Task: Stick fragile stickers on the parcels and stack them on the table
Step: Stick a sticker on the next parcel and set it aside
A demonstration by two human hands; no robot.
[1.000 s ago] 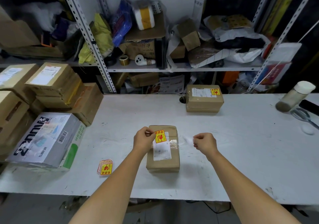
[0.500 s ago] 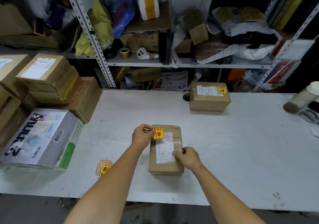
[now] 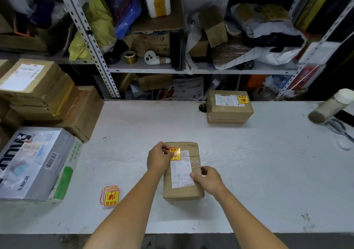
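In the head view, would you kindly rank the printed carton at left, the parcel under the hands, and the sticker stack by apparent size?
1. Printed carton, largest, though its nearness exaggerates this.
2. Parcel under the hands.
3. Sticker stack, clearly smallest.

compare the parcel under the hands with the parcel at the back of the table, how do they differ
The near parcel lies lengthwise away from the camera; the far parcel lies crosswise. On the near parcel the left hand pinches the fragile sticker at the label's top left while the right hand rests on the box; the far parcel is untouched, its sticker flat at the label's right end. Both are brown cardboard boxes with white shipping labels.
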